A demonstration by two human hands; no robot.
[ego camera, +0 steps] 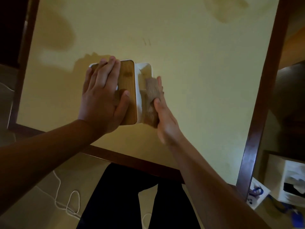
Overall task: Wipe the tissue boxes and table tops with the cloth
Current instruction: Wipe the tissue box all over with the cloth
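Wood-grain lid over white walls marks the tissue box (127, 76), which stands on the pale table top (198, 80), nearer its front edge than its back. Your left hand (102, 96) lies flat on the lid, fingers straight and slightly spread, the thumb reaching toward the lid's right edge; it steadies the box. Against the box's right wall your right hand (162, 113) presses the brown cloth (151, 96), fingers straight and together, the thumb laid over the fabric. The cloth is sandwiched between palm and wall and is blurred, so its folds cannot be told.

The step in hand appears to be wiping the box's side. The next move calls for even pressure along that wall while your left hand keeps the box from sliding, then a turn to the unwiped faces and the table around the box.

Beyond the box, the table's dark wooden rim (132, 161) frames the surface; a white cord (57, 187) lies on the floor below it.
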